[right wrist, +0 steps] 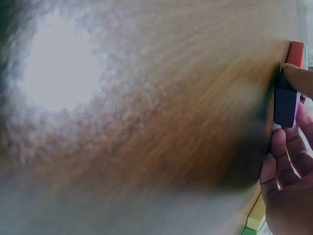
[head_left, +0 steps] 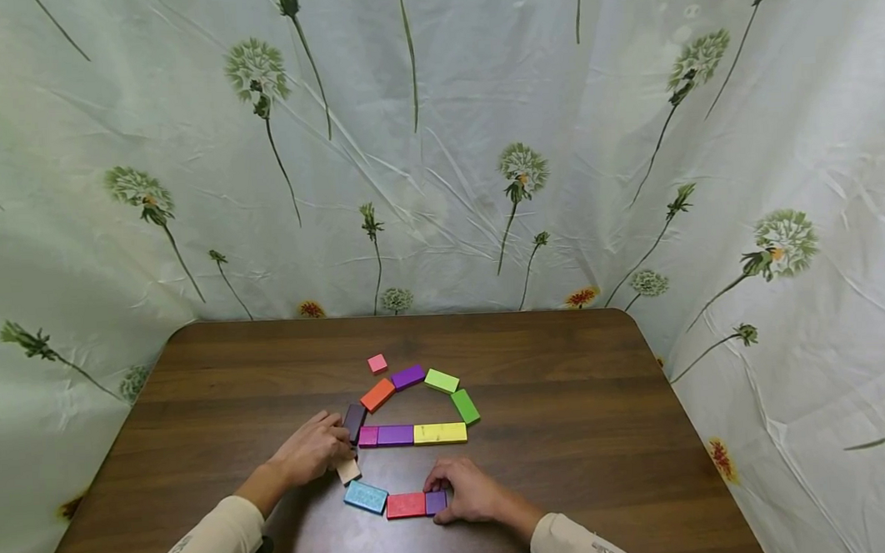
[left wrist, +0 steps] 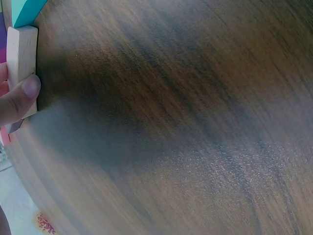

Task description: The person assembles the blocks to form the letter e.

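My left hand (head_left: pixel 315 448) pinches a plain wooden block (head_left: pixel 349 471), its thumb along the near side in the left wrist view. One end of that block lies by a dark purple block (head_left: pixel 355 423), the other by a glittery light blue block (head_left: pixel 366 497). My right hand (head_left: pixel 471 494) grips a short purple block (head_left: pixel 435 502) between thumb and fingers, end to end with a red block (head_left: pixel 405 506). In the right wrist view the purple block (right wrist: pixel 286 107) shows its dark end face, with the thumb on one side and fingers on the other.
Above, an arc runs through orange (head_left: pixel 378 394), purple (head_left: pixel 408 378), light green (head_left: pixel 442 381) and green (head_left: pixel 465 406) blocks. A straight row of magenta (head_left: pixel 368 436), purple (head_left: pixel 395 435) and yellow (head_left: pixel 440 433) lies between the hands. A small pink block (head_left: pixel 377 363) sits apart on the brown table (head_left: pixel 568 387).
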`<move>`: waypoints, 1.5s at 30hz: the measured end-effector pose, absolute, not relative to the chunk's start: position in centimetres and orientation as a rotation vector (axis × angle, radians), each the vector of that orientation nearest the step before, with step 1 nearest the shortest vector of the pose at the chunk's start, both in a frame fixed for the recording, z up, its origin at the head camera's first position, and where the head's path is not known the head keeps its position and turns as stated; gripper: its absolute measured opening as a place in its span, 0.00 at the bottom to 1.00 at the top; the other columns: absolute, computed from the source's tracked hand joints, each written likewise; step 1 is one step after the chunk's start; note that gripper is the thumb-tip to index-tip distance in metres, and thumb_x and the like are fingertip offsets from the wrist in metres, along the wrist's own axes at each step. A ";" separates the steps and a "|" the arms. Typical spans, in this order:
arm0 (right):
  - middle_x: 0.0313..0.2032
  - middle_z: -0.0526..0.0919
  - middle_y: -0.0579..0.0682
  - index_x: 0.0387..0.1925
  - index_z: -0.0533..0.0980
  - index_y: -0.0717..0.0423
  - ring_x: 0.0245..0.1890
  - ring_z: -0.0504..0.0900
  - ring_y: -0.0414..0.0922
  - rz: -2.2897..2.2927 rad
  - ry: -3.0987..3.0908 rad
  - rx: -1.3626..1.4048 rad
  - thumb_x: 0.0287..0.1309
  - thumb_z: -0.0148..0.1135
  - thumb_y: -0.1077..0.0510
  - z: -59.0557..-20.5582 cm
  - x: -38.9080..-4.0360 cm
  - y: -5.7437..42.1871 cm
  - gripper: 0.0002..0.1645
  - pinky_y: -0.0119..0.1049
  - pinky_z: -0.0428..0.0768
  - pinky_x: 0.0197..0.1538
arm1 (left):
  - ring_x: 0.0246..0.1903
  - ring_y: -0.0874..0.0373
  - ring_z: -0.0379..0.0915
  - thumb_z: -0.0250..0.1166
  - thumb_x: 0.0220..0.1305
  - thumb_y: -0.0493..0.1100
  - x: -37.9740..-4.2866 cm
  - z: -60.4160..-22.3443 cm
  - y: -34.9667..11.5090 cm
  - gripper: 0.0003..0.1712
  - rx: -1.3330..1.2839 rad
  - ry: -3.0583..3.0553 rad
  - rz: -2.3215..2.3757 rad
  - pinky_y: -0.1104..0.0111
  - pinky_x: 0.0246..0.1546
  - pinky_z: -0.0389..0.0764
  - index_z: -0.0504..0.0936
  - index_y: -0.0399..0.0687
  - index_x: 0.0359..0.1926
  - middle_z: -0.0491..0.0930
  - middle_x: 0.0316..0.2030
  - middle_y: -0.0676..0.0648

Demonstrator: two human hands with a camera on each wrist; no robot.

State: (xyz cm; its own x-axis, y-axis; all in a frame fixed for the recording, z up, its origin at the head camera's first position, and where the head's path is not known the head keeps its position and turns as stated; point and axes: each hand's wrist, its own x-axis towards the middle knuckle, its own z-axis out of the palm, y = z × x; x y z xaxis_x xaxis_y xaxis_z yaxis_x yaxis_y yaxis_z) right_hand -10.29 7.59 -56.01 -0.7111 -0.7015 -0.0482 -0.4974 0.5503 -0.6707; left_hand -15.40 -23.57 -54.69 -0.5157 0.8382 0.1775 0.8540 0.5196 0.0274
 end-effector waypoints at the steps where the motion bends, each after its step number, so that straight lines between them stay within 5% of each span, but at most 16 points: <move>1: 0.30 0.76 0.36 0.34 0.80 0.52 0.33 0.71 0.28 -0.922 2.481 -0.990 0.36 0.79 0.58 -56.1 -10.3 7.5 0.19 0.21 0.70 0.38 | 0.31 0.58 0.64 0.74 0.47 0.36 -15.4 -54.7 -23.7 0.08 -1.464 -2.612 -0.169 0.68 0.32 0.63 0.89 0.54 0.29 0.78 0.26 0.57; 15: 0.29 0.75 0.35 0.35 0.80 0.50 0.32 0.70 0.27 -0.907 2.476 -1.012 0.36 0.79 0.57 -56.4 -11.0 6.4 0.20 0.21 0.68 0.39 | 0.30 0.59 0.64 0.74 0.44 0.35 -15.5 -54.7 -24.8 0.09 -1.459 -2.574 -0.187 0.68 0.32 0.63 0.88 0.54 0.28 0.76 0.25 0.58; 26: 0.32 0.79 0.43 0.40 0.79 0.56 0.33 0.73 0.30 -1.076 2.363 -1.020 0.37 0.79 0.58 -56.0 -12.0 6.3 0.24 0.22 0.72 0.38 | 0.30 0.59 0.64 0.74 0.44 0.35 -15.6 -54.9 -25.5 0.09 -1.452 -2.538 -0.179 0.68 0.31 0.62 0.88 0.55 0.27 0.73 0.24 0.59; 37: 0.31 0.79 0.52 0.41 0.80 0.64 0.31 0.75 0.42 -1.123 2.517 -0.807 0.49 0.73 0.58 -52.0 -19.1 3.9 0.19 0.29 0.74 0.36 | 0.30 0.60 0.63 0.73 0.45 0.36 -15.7 -55.1 -25.0 0.08 -1.484 -2.496 -0.202 0.69 0.32 0.61 0.87 0.56 0.27 0.74 0.24 0.59; 45: 0.37 0.81 0.51 0.44 0.80 0.60 0.38 0.78 0.45 -1.084 2.726 -0.560 0.51 0.72 0.55 -52.7 -24.1 -0.6 0.19 0.38 0.75 0.46 | 0.31 0.61 0.63 0.73 0.50 0.40 -15.3 -54.9 -23.9 0.05 -1.478 -2.598 -0.143 0.70 0.33 0.61 0.88 0.57 0.29 0.77 0.27 0.59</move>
